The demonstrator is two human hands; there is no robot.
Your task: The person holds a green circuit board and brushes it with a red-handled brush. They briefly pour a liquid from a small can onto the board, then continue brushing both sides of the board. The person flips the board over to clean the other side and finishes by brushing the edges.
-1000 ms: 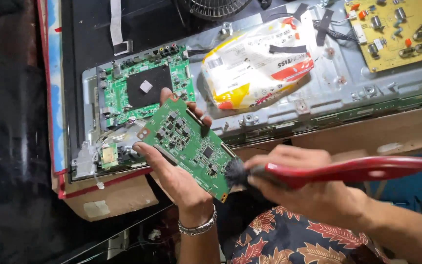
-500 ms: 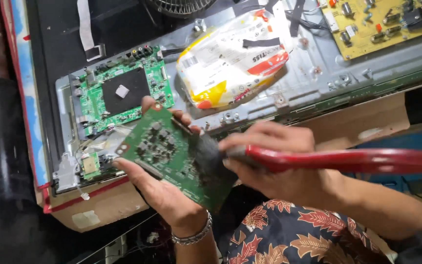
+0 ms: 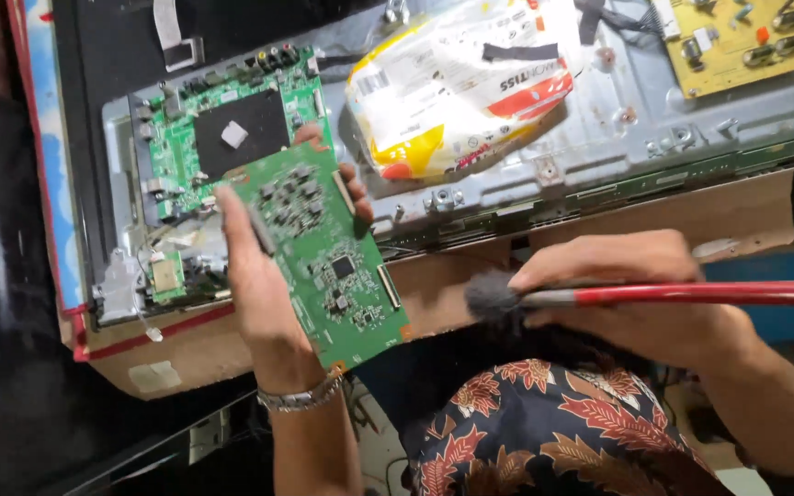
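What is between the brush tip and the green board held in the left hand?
Nothing: in the head view, only a bare gap with brown cardboard behind separates the brush from the green board.

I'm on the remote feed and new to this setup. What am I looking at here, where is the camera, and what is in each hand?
The one view comes from a camera on the person's head, looking down at their own bare hands; there is no robot. The left hand holds up a small green circuit board, thumb across its face. The right hand grips a red-handled brush, its dark bristles just right of the board and clear of it. Behind lies an opened flat-screen chassis on cardboard, with a larger green board mounted at left, a yellow board at top right, and a white-and-yellow plastic bag between them.
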